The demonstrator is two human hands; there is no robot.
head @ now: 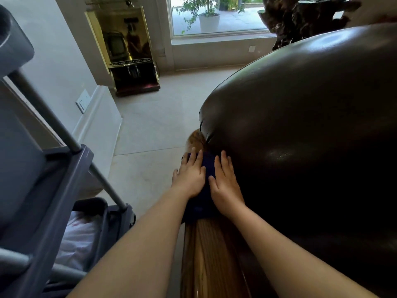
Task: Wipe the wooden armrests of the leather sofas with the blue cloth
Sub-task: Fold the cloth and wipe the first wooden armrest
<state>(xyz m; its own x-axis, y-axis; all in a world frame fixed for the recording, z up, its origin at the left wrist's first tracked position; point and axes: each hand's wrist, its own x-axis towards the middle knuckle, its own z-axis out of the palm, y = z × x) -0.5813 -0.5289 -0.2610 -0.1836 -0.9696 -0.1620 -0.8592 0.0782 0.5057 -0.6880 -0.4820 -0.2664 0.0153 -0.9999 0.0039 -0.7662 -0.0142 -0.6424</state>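
Note:
A dark blue cloth (203, 203) is draped over the wooden armrest (209, 254), which runs from the bottom centre up toward the sofa's curved end. My left hand (190, 175) lies flat on the cloth's left side, fingers together and pointing away from me. My right hand (224, 183) presses flat on the cloth's right side, next to the dark brown leather sofa (305, 134). Bare glossy wood shows below the cloth and at the rounded tip (194, 138) beyond it.
A grey cleaning cart (43, 179) with metal posts and a white bag stands close on the left. Pale tiled floor (154, 125) lies between cart and sofa. A brass-coloured cabinet (126, 48) stands by the far wall, and a window with a potted plant (209, 20) is behind.

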